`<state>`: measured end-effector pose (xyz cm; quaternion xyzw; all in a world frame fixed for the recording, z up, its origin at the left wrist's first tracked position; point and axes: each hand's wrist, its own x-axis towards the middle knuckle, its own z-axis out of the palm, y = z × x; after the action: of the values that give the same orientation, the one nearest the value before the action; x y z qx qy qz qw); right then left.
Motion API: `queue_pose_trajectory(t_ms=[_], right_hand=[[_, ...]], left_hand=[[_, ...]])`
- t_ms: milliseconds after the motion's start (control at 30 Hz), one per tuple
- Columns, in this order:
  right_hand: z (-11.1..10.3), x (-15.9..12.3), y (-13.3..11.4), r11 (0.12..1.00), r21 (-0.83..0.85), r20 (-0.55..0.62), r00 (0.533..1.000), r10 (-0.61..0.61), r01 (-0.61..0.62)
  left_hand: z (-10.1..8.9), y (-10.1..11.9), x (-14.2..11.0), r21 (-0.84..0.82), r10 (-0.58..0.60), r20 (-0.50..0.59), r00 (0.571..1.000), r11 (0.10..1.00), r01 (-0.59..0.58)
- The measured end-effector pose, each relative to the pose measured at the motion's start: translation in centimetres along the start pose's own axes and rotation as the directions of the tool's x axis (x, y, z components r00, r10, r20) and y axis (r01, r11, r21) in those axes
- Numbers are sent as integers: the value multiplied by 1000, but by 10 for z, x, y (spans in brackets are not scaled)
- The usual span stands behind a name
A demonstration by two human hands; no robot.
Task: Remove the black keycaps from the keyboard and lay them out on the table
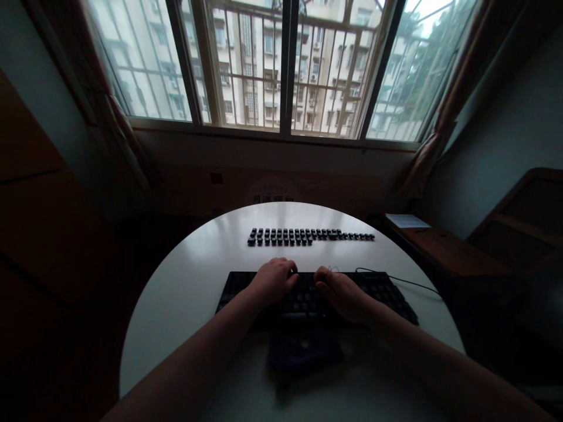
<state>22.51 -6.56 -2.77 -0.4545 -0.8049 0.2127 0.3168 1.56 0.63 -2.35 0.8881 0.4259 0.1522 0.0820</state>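
Observation:
A black keyboard lies across the white round table, with some of its keys in place. My left hand rests over its upper middle, fingers bent down and thumb close to the forefinger; whatever lies between them is hidden. Just to the right, my right hand is closed, its fingers curled together above the keys. A thin wire loop sticks out behind these fingers, like part of a wire keycap puller. Beyond the keyboard, loose black keycaps stand in neat rows.
The white table has a curved edge. A dark purplish object sits in front of the keyboard, blurred in shadow. A cable runs off to the right. Farther right is a wooden surface with a paper sheet.

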Motion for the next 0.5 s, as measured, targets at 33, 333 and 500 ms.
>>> queue_pose_trajectory(t_ms=[33, 333, 500], right_hand=[[1, 0, 2, 999, 51, -22, 1000, 15, -14], [10, 4, 18, 752, 659, -311, 907, 283, -8], [6, -4, 10, 838, 543, -279, 951, 130, 45]], left_hand=[[0, 0, 0, 0, 3, -1, 1000, 1000, -3], [-1, -1, 1, -22, 15, 14, 1000, 1000, -15], [-10, 8, 0, -55, 25, -24, 999, 998, -26]])
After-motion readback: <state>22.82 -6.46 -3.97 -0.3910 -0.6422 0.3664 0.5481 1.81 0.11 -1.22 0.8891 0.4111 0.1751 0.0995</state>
